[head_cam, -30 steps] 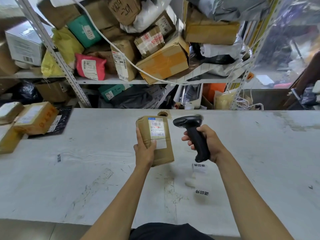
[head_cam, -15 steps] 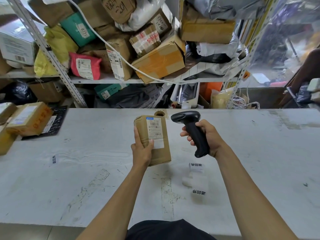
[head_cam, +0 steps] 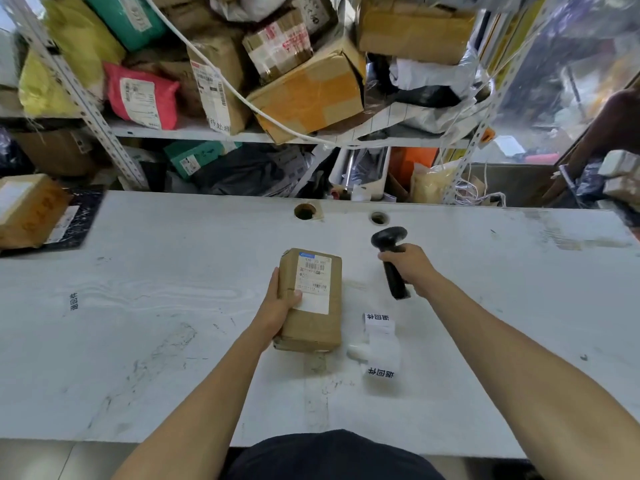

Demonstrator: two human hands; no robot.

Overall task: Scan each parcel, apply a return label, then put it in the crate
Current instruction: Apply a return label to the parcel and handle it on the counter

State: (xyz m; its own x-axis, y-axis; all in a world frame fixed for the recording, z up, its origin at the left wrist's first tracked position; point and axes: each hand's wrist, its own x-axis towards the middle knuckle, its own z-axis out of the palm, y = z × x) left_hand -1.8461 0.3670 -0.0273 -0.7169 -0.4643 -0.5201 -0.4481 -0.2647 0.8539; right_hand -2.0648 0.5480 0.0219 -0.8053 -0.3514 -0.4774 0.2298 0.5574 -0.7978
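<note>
1. At centre of the white surface (head_cam: 138, 341): brown parcel (head_cam: 311, 301), printed shipping label facing up, long side running away from the viewer; whether its underside touches the surface cannot be told.
2. Along the parcel's left edge: left hand (head_cam: 277, 311), fingers wrapped under the side, thumb pressed onto the lower corner of the shipping label.
3. Just right of the parcel, apart from it: black handheld scanner (head_cam: 393, 263), head pointing away toward the far edge, handle gripped by the right hand (head_cam: 410, 266) with fingers curled tightly around it.
4. Near the parcel's lower right corner: strip of return labels (head_cam: 381, 344), white with black characters, lying flat beside a small white roll.
5. Toward the far edge: two round cable holes (head_cam: 304, 212) side by side.
6. At far left: another brown box (head_cam: 29, 209) resting partly on a dark mat (head_cam: 78, 221).
7. Behind the surface: metal shelving (head_cam: 194, 131) crowded with cardboard boxes, a pink mailer (head_cam: 142, 97), green and yellow bags, and a white cable draped across.
</note>
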